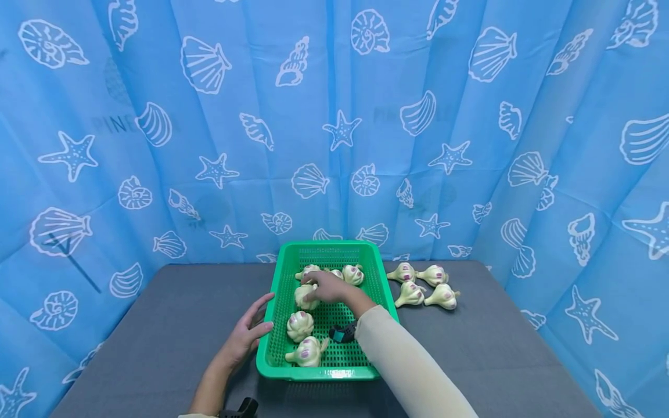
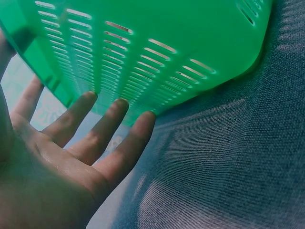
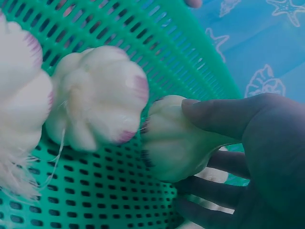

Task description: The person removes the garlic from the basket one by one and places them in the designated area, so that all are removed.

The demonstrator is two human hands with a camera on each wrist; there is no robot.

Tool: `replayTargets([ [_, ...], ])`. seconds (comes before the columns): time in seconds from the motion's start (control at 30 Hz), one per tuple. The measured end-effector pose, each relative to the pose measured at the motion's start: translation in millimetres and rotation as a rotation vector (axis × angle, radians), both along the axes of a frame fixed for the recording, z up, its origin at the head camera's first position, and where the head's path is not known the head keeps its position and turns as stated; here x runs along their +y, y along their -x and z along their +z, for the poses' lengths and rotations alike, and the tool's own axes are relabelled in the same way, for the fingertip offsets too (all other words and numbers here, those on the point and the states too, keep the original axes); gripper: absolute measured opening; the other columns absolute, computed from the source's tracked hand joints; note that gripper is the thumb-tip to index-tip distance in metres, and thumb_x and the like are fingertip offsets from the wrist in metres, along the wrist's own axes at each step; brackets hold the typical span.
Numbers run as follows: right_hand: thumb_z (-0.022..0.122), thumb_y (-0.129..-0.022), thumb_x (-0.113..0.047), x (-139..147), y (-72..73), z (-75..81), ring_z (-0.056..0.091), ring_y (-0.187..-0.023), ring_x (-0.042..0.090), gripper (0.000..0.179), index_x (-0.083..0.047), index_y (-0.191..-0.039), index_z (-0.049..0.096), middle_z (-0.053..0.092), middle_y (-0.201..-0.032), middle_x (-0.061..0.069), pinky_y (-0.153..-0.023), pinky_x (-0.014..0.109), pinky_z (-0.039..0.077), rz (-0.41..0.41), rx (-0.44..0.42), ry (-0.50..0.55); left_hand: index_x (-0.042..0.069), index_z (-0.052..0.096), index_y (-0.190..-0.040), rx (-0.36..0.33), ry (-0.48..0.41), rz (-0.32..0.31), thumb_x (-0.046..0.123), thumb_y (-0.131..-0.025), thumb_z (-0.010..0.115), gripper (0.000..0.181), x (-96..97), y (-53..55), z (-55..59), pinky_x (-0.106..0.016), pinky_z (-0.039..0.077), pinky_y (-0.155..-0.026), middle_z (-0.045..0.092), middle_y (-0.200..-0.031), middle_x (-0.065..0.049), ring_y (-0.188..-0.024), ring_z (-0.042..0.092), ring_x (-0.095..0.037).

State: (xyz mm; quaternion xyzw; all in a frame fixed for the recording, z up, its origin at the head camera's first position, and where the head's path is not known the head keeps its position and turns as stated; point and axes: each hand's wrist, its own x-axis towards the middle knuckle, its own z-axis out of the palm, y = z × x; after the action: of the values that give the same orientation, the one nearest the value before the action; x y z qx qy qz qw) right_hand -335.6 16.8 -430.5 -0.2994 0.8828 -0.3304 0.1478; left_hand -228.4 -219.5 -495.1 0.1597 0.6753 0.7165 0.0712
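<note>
A green perforated plastic basket (image 1: 320, 373) holds several white garlic bulbs with purple marks. Inside it, my right hand (image 1: 333, 287) grips a garlic bulb (image 3: 169, 143) between thumb and fingers, close to the basket's left wall. Nearer me along that same side lie two more bulbs, one garlic bulb (image 1: 300, 326) in the middle and another garlic bulb (image 1: 307, 352) at the front. Other bulbs at the far end are partly hidden behind the right hand. My left hand (image 1: 245, 337) is at the basket's outer left side, fingers spread and fingertips right at the wall.
Right of the basket, a loose group of garlic bulbs (image 1: 411, 294) lies on the grey tablecloth (image 1: 491, 348). A blue curtain (image 1: 340, 174) with white shell and starfish prints hangs behind and beside the table.
</note>
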Motion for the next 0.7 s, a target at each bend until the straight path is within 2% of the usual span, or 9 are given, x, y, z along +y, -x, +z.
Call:
replayTargets([
  [0.2,0.068,-0.092,-0.019,3.9,-0.5,7.9,0.052,-0.119,0.034,0.042,-0.005,-0.131,0.058,0.053,-0.135,0.015,-0.089,0.044,0.047,-0.031,0.019,0.057,0.015,0.019,-0.156,-0.006,-0.002,0.009,0.009,-0.100,0.050,0.064,-0.7,-0.1,-0.6,-0.044,0.051,-0.086,0.020,-0.153,-0.028,-0.128,0.041,-0.044],
  [0.37,0.067,-0.093,-0.023,7.6,-2.7,13.7,0.054,-0.114,0.032,0.042,-0.004,-0.129,0.059,0.057,-0.130,0.014,-0.087,0.044,0.047,-0.040,0.032,0.122,0.012,0.017,-0.156,0.007,0.001,0.003,0.010,-0.100,0.049,0.065,-0.4,-0.8,-0.5,-0.044,0.051,-0.087,0.017,-0.153,-0.031,-0.128,0.041,-0.045],
  [0.7,0.064,-0.095,-0.028,18.2,-6.8,21.5,0.053,-0.118,0.030,0.044,-0.006,-0.133,0.058,0.057,-0.131,0.009,-0.090,0.044,0.047,-0.042,0.050,0.142,0.015,0.020,-0.155,-0.010,0.012,0.031,0.010,-0.099,0.051,0.064,2.4,-0.6,-1.8,-0.044,0.051,-0.086,0.020,-0.153,-0.028,-0.127,0.044,-0.040],
])
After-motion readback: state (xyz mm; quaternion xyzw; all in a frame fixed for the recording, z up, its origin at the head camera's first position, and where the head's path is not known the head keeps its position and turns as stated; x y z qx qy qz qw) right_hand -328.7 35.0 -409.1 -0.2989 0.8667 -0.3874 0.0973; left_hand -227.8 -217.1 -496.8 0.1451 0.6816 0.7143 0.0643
